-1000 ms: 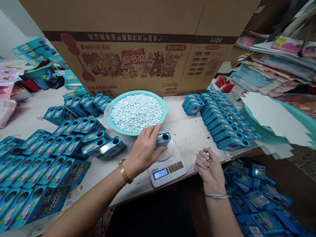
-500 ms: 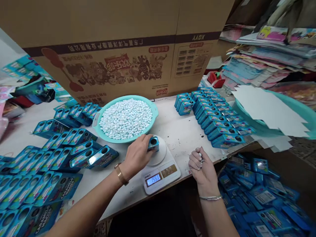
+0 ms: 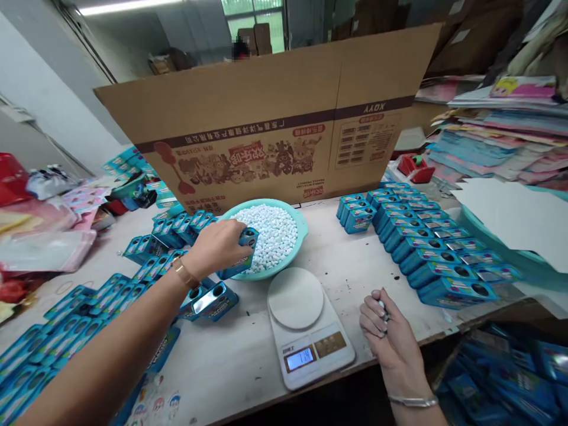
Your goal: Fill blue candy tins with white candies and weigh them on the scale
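My left hand (image 3: pixel 219 248) grips a blue box (image 3: pixel 242 257), held tilted over the left edge of a turquoise basin (image 3: pixel 303 228) full of small pale candies (image 3: pixel 273 234). In front of the basin lies a white kitchen scale (image 3: pixel 296 299) with nothing on its round plate and its display lit. To the right of the scale, my right hand (image 3: pixel 384 322) is closed palm up near the table's front edge, with small pale candies between its fingers.
Rows of blue boxes stand at the left (image 3: pixel 75 325) and right (image 3: pixel 426 248). A large cardboard carton (image 3: pixel 284 130) forms a wall behind the basin. White card sheets (image 3: pixel 515 219) rest on a basin at the right. More blue boxes (image 3: pixel 497 373) lie below the table's edge.
My left hand has lifted the blue box off the scale and carried it left to the basin. The display reading has changed. My right hand stays closed. The view has tilted up.
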A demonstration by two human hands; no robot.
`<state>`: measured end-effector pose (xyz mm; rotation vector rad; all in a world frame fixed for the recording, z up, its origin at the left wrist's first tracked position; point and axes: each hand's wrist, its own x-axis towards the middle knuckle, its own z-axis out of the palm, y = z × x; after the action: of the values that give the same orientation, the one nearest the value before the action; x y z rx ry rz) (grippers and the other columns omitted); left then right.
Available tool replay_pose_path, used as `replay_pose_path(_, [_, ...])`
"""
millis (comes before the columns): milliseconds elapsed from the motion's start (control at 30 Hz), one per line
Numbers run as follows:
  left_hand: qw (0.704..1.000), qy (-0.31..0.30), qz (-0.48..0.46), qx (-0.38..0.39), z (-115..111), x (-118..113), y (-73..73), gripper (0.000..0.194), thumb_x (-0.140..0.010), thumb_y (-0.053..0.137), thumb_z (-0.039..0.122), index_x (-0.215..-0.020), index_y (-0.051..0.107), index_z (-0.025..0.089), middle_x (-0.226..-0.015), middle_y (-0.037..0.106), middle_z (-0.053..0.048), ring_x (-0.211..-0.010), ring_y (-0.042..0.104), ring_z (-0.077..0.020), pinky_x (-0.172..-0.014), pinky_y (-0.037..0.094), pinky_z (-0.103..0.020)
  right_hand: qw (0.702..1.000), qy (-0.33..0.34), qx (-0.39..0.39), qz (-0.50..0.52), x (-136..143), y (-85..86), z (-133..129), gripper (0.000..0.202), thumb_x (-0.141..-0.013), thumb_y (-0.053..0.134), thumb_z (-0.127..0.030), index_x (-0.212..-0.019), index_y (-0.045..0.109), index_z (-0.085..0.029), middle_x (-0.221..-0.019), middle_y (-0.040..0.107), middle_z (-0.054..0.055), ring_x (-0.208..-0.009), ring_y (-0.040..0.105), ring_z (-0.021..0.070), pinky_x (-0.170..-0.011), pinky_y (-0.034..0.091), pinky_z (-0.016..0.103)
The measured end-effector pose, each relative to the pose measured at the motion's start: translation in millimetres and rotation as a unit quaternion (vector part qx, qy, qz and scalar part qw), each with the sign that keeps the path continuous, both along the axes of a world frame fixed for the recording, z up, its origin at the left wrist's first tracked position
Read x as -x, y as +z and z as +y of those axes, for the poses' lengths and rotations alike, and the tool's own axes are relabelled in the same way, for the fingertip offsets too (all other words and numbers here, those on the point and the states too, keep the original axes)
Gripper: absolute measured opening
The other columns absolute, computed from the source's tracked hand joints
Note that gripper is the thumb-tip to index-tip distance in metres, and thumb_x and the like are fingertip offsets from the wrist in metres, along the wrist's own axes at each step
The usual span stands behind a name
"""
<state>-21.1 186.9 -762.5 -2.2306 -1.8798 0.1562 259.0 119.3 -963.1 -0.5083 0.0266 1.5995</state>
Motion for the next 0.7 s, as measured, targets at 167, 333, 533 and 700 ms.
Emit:
replay_pose_path(167, [0.999,-0.011,-0.044,-0.008,-8,3,-3.6,0.023,-0.078,0.056,0.038,-0.088,0.065,0.019,-0.09,0.069,-0.009,-0.08,0.063,-0.0258,-0.061,0.037,-0.031,1.0,-0.008,-0.005,-0.004,-6,-2.5,-1,0.031,-0.064,0.085,-0.019,-0.073,0.056,-0.017,-0.05,0.04,-0.012,-0.032,0.032,0.0002,-0.028,0.026,0.011])
replay_pose_path(333, [0.985,-0.046,-0.155,-0.067,-20,-1,16.0,0.021,-0.077,0.059,0.041,-0.084,0.065,0.022,-0.083,0.066,-0.003,-0.073,0.06,-0.0207,-0.06,0.036,-0.03,1.0,-0.02,-0.018,-0.012,-14,-2.7,-2,0.03,-0.065,0.085,-0.019,-0.073,0.056,-0.017,-0.05,0.04,-0.012,-0.032,0.033,0.0009,-0.028,0.027,0.012])
replay_pose_path(533, [0.929,-0.184,-0.314,-0.063,2,-77,-20.2,0.025,-0.076,0.066,0.034,-0.099,0.066,0.021,-0.101,0.069,-0.002,-0.089,0.062,-0.0207,-0.078,0.046,-0.031,0.999,-0.038,-0.027,-0.005,-13,-4.2,-1,0.027,-0.069,0.083,-0.021,-0.073,0.056,-0.016,-0.049,0.039,-0.012,-0.032,0.031,0.0004,-0.028,0.023,0.011])
replay_pose_path(700, [0.941,-0.247,-0.229,-0.035,49,-185,-102.9,0.035,-0.085,0.061,0.037,-0.115,0.059,0.02,-0.108,0.066,-0.008,-0.101,0.061,-0.0239,-0.086,0.047,-0.036,0.999,-0.047,-0.019,0.005,-19,-17.7,-9,0.029,-0.066,0.085,-0.023,-0.074,0.058,-0.016,-0.049,0.04,-0.013,-0.032,0.028,-0.0003,-0.029,0.021,0.01])
